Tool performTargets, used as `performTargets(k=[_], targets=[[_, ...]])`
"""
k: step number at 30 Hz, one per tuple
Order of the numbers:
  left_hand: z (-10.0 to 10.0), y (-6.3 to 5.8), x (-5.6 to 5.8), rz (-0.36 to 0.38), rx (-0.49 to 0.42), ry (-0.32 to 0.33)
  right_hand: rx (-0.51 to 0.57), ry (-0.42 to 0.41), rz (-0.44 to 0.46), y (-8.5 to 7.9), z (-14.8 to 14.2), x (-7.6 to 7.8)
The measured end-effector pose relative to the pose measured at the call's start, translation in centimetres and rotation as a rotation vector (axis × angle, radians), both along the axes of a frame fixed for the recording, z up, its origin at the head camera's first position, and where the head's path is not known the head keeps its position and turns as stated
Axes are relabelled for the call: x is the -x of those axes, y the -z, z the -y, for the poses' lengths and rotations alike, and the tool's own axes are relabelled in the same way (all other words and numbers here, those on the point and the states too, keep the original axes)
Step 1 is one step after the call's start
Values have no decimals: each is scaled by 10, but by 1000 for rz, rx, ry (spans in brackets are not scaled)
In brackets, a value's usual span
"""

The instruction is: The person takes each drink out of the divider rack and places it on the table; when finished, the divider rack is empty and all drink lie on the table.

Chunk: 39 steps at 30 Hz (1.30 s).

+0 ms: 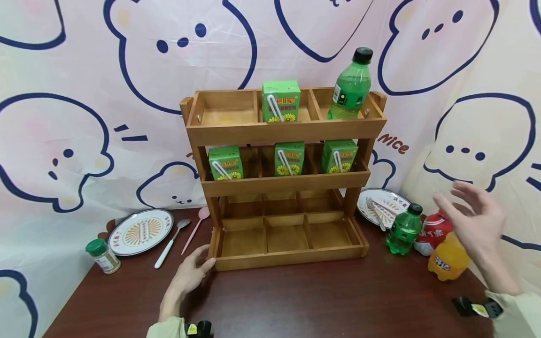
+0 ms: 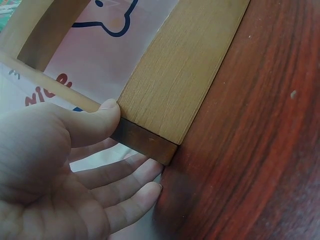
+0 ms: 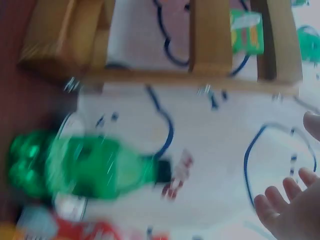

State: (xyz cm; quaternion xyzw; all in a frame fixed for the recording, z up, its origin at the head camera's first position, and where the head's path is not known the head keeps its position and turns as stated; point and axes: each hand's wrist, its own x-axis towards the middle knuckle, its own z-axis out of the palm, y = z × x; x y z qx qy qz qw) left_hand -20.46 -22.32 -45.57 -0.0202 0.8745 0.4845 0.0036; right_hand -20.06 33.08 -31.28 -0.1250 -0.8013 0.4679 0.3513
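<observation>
A three-tier wooden shelf (image 1: 287,264) stands on the table. My left hand (image 1: 189,273) holds its lower front left corner, the thumb (image 2: 102,120) against the edge and the fingers round the side. My right hand (image 1: 477,218) is in the air at the right, fingers loosely bent and holding nothing. Nearest below it are an orange drink bottle (image 1: 449,257), a red-wrapped bottle (image 1: 434,231) and a green soda bottle (image 1: 404,230). Another green soda bottle (image 1: 351,89) and a green drink carton (image 1: 281,101) stand on the top tier. The middle tier holds three similar cartons (image 1: 289,158).
On the left lie a plate (image 1: 141,232), a white-handled spoon (image 1: 171,245), a pink spoon (image 1: 196,228) and a green-capped spice jar (image 1: 103,257). Behind the right bottles is another plate (image 1: 367,199) with a fork (image 1: 375,211). A cartoon-printed cloth (image 1: 296,37) hangs behind.
</observation>
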Motion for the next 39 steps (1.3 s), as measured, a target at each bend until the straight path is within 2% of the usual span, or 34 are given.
performTargets(k=[5, 9, 13, 15, 21, 26, 31, 39], targets=[[4, 1, -5, 7, 8, -13, -44, -229, -64, -6, 44, 21], [6, 1, -6, 16, 8, -24, -47, -343, -113, -10, 81, 43], [5, 2, -4, 1, 4, -18, -50, -437, -128, -19, 106, 66], [4, 1, -3, -9, 6, -19, -61, -450, -104, -25, 115, 76], [1, -1, -1, -2, 2, -19, -110, -402, -43, -40, 127, 99], [-2, -2, 0, 10, -8, -24, -148, -489, -8, -50, 126, 113], [-3, -1, 0, 13, -14, -19, -187, -589, 77, -55, 122, 118], [-1, -2, 0, 8, -13, -17, -250, -616, 143, -60, 115, 114]])
